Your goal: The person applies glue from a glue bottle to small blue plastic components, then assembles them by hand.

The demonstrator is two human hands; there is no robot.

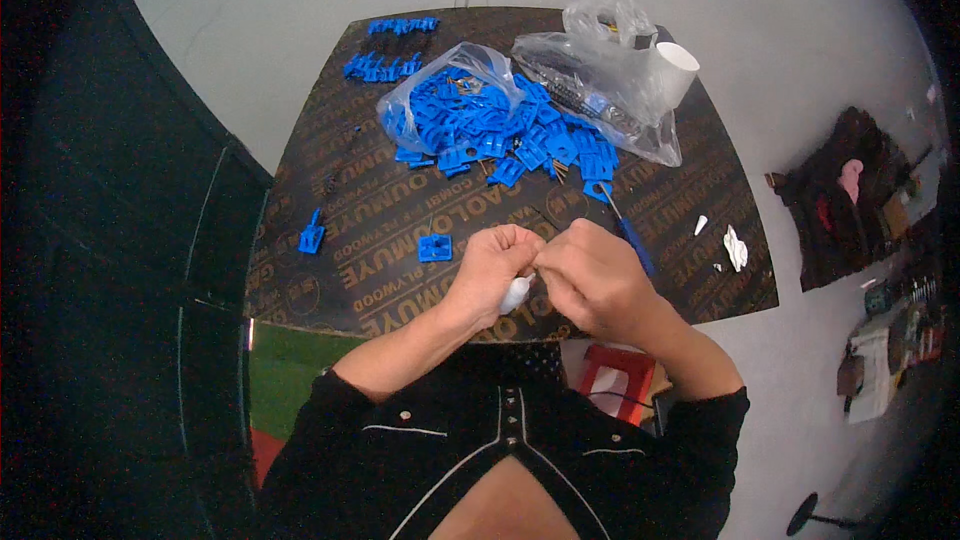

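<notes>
My left hand point(498, 265) and my right hand point(598, 275) meet at the table's near side, fingertips pinched together. A small rounded white object point(515, 295) shows under my left fingers, mostly hidden in that hand; its kind is unclear. What my right fingers pinch is too small to make out. A thin dark pin point(546, 217) shows just beyond the fingertips; whether it is held, I cannot tell. Left of my hands sits a blue plastic clip-like part point(435, 248) with a thin pin upright from it. Beside my right hand lies a blue-handled screwdriver point(634, 245).
A clear bag point(398, 110) spills blue parts point(510, 135) mid-table. Rows of blue parts point(382, 68) stand far left, another blue part point(311, 236) near left. Right are a bag of springs point(600, 90), a white roll point(678, 65), a white cone point(700, 226) and crumpled tissue point(736, 249).
</notes>
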